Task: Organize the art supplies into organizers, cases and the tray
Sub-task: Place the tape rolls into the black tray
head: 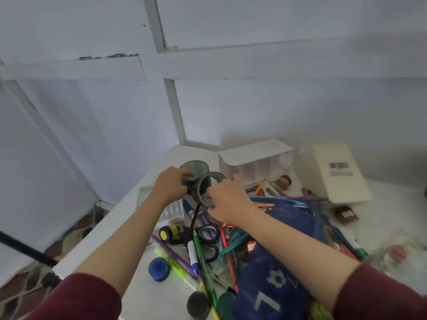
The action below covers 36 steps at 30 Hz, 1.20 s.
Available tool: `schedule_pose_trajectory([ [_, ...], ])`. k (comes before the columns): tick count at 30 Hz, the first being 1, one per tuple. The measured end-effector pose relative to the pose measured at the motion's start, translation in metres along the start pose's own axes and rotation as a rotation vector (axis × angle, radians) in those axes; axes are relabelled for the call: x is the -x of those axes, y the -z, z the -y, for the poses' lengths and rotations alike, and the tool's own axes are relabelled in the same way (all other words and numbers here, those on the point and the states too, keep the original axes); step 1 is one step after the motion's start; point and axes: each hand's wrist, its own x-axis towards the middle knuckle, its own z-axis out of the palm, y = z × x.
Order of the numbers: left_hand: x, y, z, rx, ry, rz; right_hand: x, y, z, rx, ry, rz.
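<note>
White walls back a cluttered white surface (136,294). Two tape rolls are held above its far left corner. The left hand (171,183) grips the rear roll (196,167). The right hand (227,199) pinches the front roll (213,177), its hole facing the camera. One white organizer (256,162) stands just right, nearer the right hand.

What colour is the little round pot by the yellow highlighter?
The round pot is dark blue, clearest in the head view.

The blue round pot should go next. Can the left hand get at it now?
Likely yes, once freed: the blue round pot lies uncovered beside the left forearm, but the left hand grips a tape roll.
</note>
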Motion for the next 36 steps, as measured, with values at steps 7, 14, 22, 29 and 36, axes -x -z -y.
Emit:
schedule_pose_trajectory([
  [7,-0.012,0.017,-0.020,-0.008,-0.011,-0.060,0.003,-0.013,-0.004,-0.160,-0.065,-0.279],
  [14,-0.009,0.050,-0.070,0.185,-0.083,-0.235,0.045,0.022,-0.044,-1.133,-0.434,-0.357],
  [22,0.016,0.067,-0.196,0.455,-0.266,-0.358,0.148,0.068,-0.115,-1.318,-0.567,-0.605],
  [29,0.041,0.032,-0.334,0.678,-0.502,-0.146,0.261,0.108,-0.199,-1.173,-0.569,-0.682],
  [36,0.058,-0.031,-0.433,0.682,-0.630,-0.002,0.351,0.108,-0.283,-0.786,-0.765,-0.512],
])
